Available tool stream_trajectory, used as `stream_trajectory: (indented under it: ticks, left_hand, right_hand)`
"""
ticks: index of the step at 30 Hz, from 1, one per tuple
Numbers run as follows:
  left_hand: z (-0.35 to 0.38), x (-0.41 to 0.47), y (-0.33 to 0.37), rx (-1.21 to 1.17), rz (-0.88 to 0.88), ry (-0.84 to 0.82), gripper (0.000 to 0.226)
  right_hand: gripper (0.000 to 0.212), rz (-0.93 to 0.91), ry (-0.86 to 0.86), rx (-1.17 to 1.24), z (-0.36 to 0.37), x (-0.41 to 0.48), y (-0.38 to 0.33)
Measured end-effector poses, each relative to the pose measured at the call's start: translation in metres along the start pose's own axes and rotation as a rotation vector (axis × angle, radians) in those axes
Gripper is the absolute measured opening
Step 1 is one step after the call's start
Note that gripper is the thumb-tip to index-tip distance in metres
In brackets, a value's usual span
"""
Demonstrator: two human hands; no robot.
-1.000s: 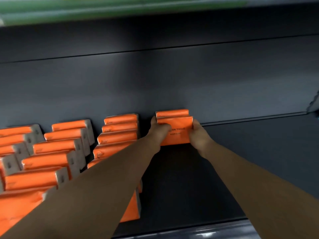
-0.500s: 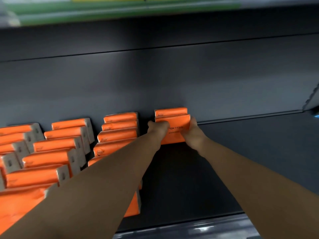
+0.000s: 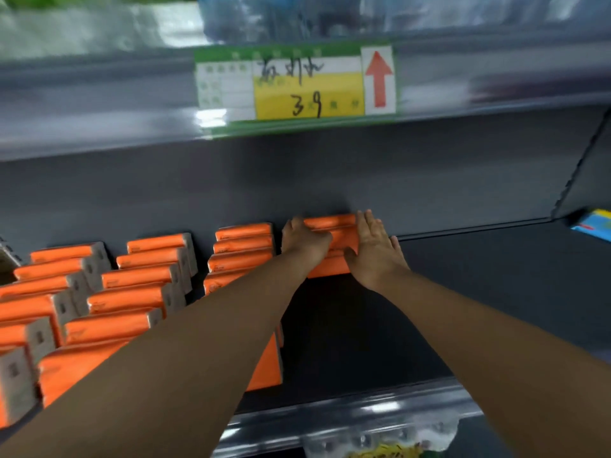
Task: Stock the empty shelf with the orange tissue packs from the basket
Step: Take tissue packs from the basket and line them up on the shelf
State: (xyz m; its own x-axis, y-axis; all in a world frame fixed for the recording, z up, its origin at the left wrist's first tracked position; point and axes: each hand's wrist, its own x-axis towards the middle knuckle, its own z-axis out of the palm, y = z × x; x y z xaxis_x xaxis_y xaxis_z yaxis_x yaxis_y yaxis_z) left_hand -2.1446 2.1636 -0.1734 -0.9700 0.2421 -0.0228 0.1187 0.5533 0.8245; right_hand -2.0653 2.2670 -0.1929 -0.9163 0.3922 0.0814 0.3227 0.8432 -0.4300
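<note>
Our two hands reach to the back of the dark grey metal shelf (image 3: 479, 292), where two orange plastic-wrapped tissue packs (image 3: 330, 222) stand upright, one behind the other, starting a new row. The rear one is touching the back wall or very near it. What has changed in the last second is the right hand (image 3: 375, 251). It was curled round the right end of the front pack, and it now lies flat against that end with its fingers straight and together, the tips reaching toward the wall. The left hand (image 3: 305, 242) still wraps the left end, fingers bent over the top and thumb across the face. The packs themselves have barely shifted.

We read this as the grip giving way to a squaring-up press, so this pack is as good as placed.

To the left, the filled rows of orange packs (image 3: 145, 276) run from wall to shelf lip, while the new row has only its back end filled and the shelf to its right lies bare. The basket is out of view, so we judge that plenty of stocking remains. Our view has also lifted, bringing a green-and-yellow price label (image 3: 297, 87) into sight overhead.
</note>
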Motion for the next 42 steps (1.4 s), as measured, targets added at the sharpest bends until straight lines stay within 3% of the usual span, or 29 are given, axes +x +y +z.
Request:
stream_trajectory:
  ticks: [9,16,30,42]
  left_hand:
    - [-0.043,-0.057,-0.009,0.409,0.341,-0.005,0.071]
    - [-0.074,-0.119,-0.022,0.654,0.446,-0.026,0.072]
    - [-0.116,-0.240,-0.106,0.874,0.488,0.025,0.078]
    - [-0.107,-0.311,-0.211,0.901,0.385,-0.133,0.082]
  right_hand:
    - [0.069,-0.013,0.025,-0.078,-0.020,-0.057,-0.035]
    - [0.073,-0.070,0.076,-0.153,-0.028,-0.111,-0.063]
    - [0.075,-0.228,-0.014,-0.275,0.006,-0.231,-0.104]
    - [0.081,-0.199,-0.216,-0.228,0.095,-0.312,-0.091]
